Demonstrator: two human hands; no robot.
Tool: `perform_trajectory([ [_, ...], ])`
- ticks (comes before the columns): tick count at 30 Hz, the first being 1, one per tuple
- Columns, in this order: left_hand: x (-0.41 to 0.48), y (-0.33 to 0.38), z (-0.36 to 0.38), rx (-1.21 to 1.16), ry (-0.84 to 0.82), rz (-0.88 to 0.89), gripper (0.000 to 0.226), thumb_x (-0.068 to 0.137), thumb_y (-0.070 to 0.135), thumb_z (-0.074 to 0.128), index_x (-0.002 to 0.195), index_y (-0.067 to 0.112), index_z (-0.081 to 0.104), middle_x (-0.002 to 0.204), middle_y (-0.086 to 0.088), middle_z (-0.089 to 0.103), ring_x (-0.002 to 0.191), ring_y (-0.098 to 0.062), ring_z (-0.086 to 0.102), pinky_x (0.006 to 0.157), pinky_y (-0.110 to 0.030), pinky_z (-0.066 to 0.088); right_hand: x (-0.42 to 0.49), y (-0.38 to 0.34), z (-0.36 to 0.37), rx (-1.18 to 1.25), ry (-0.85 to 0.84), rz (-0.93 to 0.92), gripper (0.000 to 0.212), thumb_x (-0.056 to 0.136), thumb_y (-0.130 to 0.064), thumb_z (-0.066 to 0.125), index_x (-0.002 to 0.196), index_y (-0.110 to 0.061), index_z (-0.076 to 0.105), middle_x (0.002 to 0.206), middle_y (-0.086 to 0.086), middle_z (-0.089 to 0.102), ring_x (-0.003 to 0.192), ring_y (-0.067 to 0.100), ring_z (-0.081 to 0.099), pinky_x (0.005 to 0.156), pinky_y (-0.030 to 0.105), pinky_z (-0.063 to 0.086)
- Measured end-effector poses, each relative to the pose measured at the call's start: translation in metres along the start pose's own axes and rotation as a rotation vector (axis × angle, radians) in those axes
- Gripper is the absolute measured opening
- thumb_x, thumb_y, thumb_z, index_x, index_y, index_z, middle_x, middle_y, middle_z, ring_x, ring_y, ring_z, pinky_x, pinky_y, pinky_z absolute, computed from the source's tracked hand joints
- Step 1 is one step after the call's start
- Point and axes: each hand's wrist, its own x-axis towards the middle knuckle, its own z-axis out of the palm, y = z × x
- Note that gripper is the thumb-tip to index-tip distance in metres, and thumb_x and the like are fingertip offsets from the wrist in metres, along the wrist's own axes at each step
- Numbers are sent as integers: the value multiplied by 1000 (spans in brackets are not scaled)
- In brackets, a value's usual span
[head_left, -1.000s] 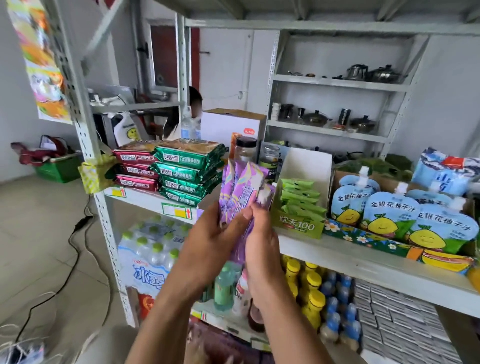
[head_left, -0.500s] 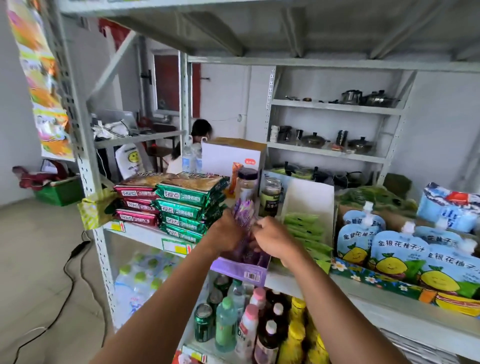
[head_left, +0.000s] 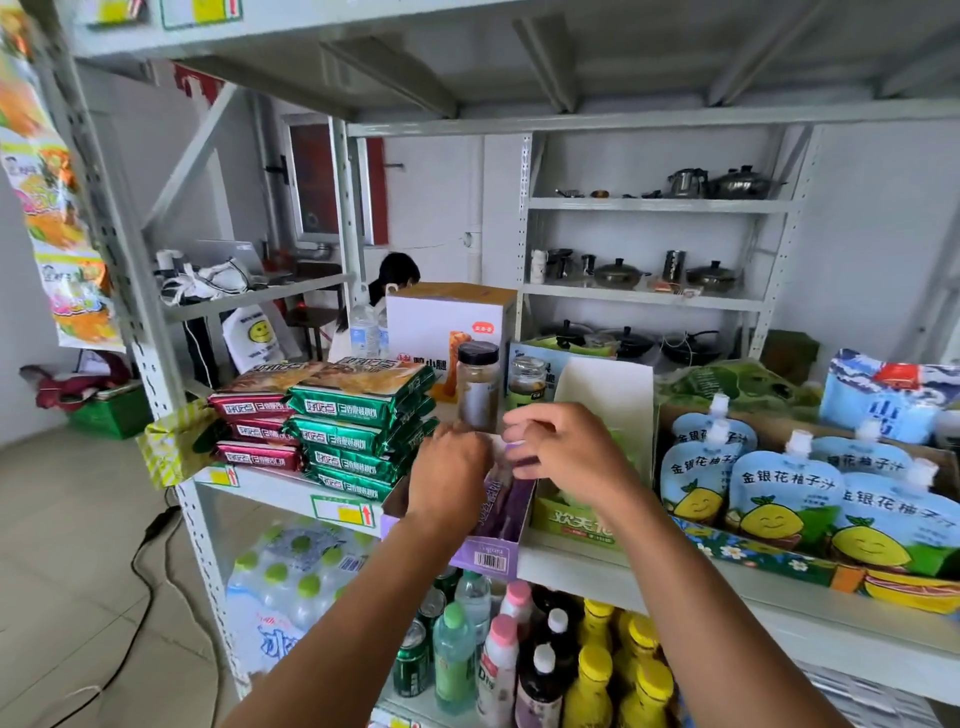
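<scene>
The grey metal shelf (head_left: 675, 582) carries a purple cardboard display box (head_left: 488, 560) at its front edge, between stacked green biscuit packs (head_left: 353, 441) and a green carton (head_left: 576, 519). The left hand (head_left: 452, 473) and right hand (head_left: 566, 452) hang over it, fingers bent above purple foil packets (head_left: 511, 501) standing inside. Whether either hand grips anything I cannot tell.

Bright, soft, even light throughout, strongest off the white wall (head_left: 857, 234) at the back; shadows faint and soft-edged. Dimmer under the top shelf (head_left: 467, 67) and among the bottles (head_left: 519, 660) below. Small glints on the pots (head_left: 737, 182). Smeared by motion at the fingers of the left hand (head_left: 449, 467) and the right hand (head_left: 566, 452); crisp on the pouches (head_left: 779, 499) and green packs (head_left: 353, 410) at the middle shelf's (head_left: 675, 587) front edge. Bowed by the wide lens toward the edges, as in the curved left post (head_left: 124, 291) and the stretched, soft poster (head_left: 47, 197).
</scene>
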Motion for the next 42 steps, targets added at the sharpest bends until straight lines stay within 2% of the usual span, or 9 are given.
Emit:
perform_trajectory([
  [6, 23, 15, 6, -217, -493, -111, 42, 95, 37, 62, 116, 1, 63, 113, -17, 69, 106, -33, 66, 92, -42, 56, -6, 3, -20, -68, 64, -45, 29, 106, -15, 51, 123, -23, 73, 115, -8, 75, 92, 10, 74, 86, 35, 64],
  [10, 36, 20, 3, -267, -578, -160, 44, 92, 31, 71, 119, -2, 63, 119, -18, 67, 107, -31, 65, 85, -35, 52, -11, 9, -28, -6, 67, -24, 29, 105, -13, 51, 119, -23, 74, 114, -7, 75, 101, 6, 71, 81, 27, 63],
  [15, 43, 19, 3, -331, -657, -262, 54, 86, 29, 80, 128, 0, 62, 130, -14, 64, 118, -33, 63, 100, -40, 54, -16, 14, -31, 52, 56, -22, 31, 104, -9, 51, 115, -24, 76, 109, -9, 76, 99, 4, 72, 78, 25, 62],
  [24, 47, 25, 6, -292, -685, -271, 56, 95, 40, 69, 138, 5, 59, 146, -14, 56, 132, -31, 54, 103, -35, 45, -24, 12, -30, 29, 45, -15, 32, 106, -12, 48, 115, -26, 75, 106, -12, 78, 96, 1, 72, 80, 25, 62],
  [34, 52, 3, 30, -490, -669, -281, 40, 78, 24, 78, 113, 7, 69, 113, -12, 72, 103, -25, 68, 98, -44, 57, -38, 4, -36, 43, 72, -24, 29, 105, -14, 50, 113, -29, 74, 104, -16, 78, 93, -3, 71, 77, 21, 60],
  [36, 51, 0, 28, -522, -638, -236, 33, 79, 25, 70, 107, 7, 69, 102, -10, 72, 88, -20, 65, 86, -42, 59, -40, 4, -37, 47, 79, -27, 30, 105, -15, 50, 112, -30, 75, 103, -17, 78, 94, -3, 70, 77, 20, 59],
  [39, 37, 8, 0, -552, -564, -186, 25, 81, 22, 60, 98, 5, 66, 88, -7, 58, 76, -21, 63, 68, -28, 47, -50, 7, -37, 115, 110, -25, 30, 105, -14, 50, 108, -31, 75, 100, -18, 78, 94, -2, 70, 75, 21, 58],
  [41, 29, 11, -17, -643, -437, -181, 4, 92, 9, 59, 91, 10, 62, 78, -1, 57, 63, -6, 65, 55, -17, 43, -58, 11, -34, 145, 141, -43, 28, 106, -14, 52, 109, -31, 74, 100, -19, 77, 95, -5, 69, 75, 21, 58],
  [42, 27, 10, -23, -696, -327, -178, 8, 95, 4, 59, 95, 12, 60, 79, 1, 58, 61, -1, 62, 52, -13, 41, -62, 13, -31, 148, 160, -60, 28, 105, -13, 53, 109, -32, 73, 100, -20, 77, 97, -5, 68, 78, 23, 58],
])
